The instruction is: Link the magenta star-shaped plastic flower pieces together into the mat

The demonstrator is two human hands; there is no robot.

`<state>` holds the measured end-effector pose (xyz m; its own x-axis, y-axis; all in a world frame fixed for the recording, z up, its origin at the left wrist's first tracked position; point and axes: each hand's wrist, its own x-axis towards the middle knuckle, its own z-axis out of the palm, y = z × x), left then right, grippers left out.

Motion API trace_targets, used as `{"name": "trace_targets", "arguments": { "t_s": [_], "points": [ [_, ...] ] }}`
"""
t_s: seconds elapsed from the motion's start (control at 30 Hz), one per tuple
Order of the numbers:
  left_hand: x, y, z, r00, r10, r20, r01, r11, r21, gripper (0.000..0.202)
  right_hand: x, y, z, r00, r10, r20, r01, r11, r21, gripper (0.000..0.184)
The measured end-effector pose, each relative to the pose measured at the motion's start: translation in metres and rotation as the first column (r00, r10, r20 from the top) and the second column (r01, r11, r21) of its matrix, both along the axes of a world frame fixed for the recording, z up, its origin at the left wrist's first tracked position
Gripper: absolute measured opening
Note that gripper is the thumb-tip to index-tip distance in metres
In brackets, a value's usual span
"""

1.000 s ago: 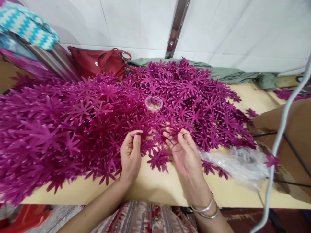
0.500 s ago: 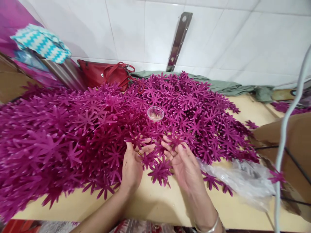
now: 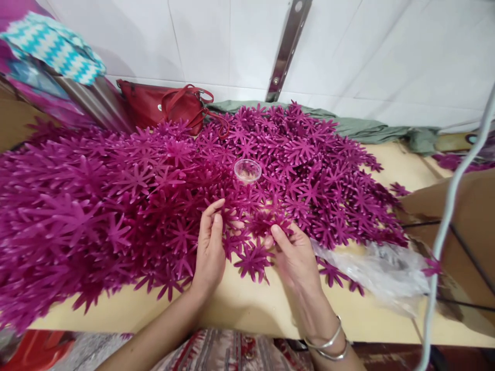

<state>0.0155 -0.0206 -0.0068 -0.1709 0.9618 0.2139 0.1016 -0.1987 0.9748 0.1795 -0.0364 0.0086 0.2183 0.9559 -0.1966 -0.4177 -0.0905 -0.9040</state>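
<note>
My right hand [image 3: 296, 255] pinches a magenta fabric flower [image 3: 265, 222] between thumb and fingers; it looks like more than one layer of petals. Just to its left, my left hand [image 3: 212, 242] is upright with its fingers apart, and I see nothing held in it. Loose magenta flowers [image 3: 253, 260] lie on the table below and between the hands. A small clear plastic cup [image 3: 247, 171] sits among the flowers beyond my hands; what is in it is hard to make out.
A large heap of magenta flowers [image 3: 85, 206] covers the left and back of the table [image 3: 247, 304]. Behind it lie a red handbag [image 3: 154, 105] and green cloth [image 3: 359, 126]. At right are a clear plastic bag [image 3: 390, 273], a cardboard box [image 3: 464, 221] and a grey cable [image 3: 448, 216].
The flower at my left hand is no longer there, and the right hand now holds a fuller flower. My left fingers have risen and straightened. The view has tipped slightly downward.
</note>
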Motion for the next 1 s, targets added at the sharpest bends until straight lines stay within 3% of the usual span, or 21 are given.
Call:
{"name": "trace_targets", "arguments": {
  "t_s": [0.1,0.2,0.33,0.43,0.53,0.63,0.7,0.73,0.8,0.9,0.97,1.0],
  "points": [
    [0.002,-0.002,0.011,0.989,-0.134,0.058,0.137,0.989,-0.062,0.037,-0.001,-0.001,-0.003,0.998,0.025,0.059,-0.028,0.998,0.056,0.035],
    [0.005,-0.002,0.015,0.953,-0.301,0.037,0.302,0.953,-0.028,0.031,-0.002,-0.003,-0.007,0.989,0.089,0.118,-0.097,0.993,0.067,0.032],
    [0.010,-0.003,0.013,0.940,-0.340,0.017,0.339,0.940,0.035,0.016,-0.002,-0.004,-0.010,0.980,0.152,0.129,-0.163,0.983,0.081,0.033],
    [0.009,-0.003,0.011,0.975,-0.224,0.005,0.222,0.970,0.100,0.012,-0.002,-0.003,-0.010,0.985,0.169,0.038,-0.172,0.982,0.073,0.041],
    [0.005,0.000,0.013,0.999,0.031,0.011,-0.033,0.977,0.209,0.012,-0.002,-0.001,-0.007,0.996,0.071,-0.061,-0.066,0.994,0.092,0.046],
    [0.003,0.005,0.015,0.967,0.242,0.081,-0.255,0.935,0.248,0.008,-0.002,-0.001,-0.003,0.990,-0.110,-0.083,0.120,0.986,0.117,0.035],
    [0.003,0.007,0.016,0.948,0.289,0.134,-0.314,0.916,0.249,0.022,-0.002,-0.003,-0.001,0.985,-0.172,0.022,0.168,0.976,0.140,0.018],
    [0.004,0.007,0.016,0.943,0.294,0.153,-0.325,0.911,0.254,0.031,-0.003,-0.004,0.001,0.980,-0.158,0.122,0.137,0.977,0.161,0.015],
    [0.004,0.006,0.016,0.942,0.289,0.169,-0.328,0.899,0.291,0.043,-0.004,-0.007,0.003,0.926,-0.033,0.377,-0.051,0.976,0.210,0.036],
    [0.005,0.001,0.015,0.951,0.265,0.157,-0.306,0.868,0.391,0.047,-0.006,-0.010,0.005,0.731,0.125,0.671,-0.397,0.878,0.268,0.051],
    [0.006,-0.003,0.013,0.966,0.222,0.134,-0.259,0.852,0.456,0.043,-0.006,-0.009,0.006,0.674,0.106,0.731,-0.464,0.831,0.307,0.049],
    [0.008,-0.006,0.013,0.974,0.188,0.125,-0.225,0.849,0.478,0.041,-0.005,-0.009,0.006,0.682,0.073,0.728,-0.437,0.838,0.326,0.048]
  ]
}}
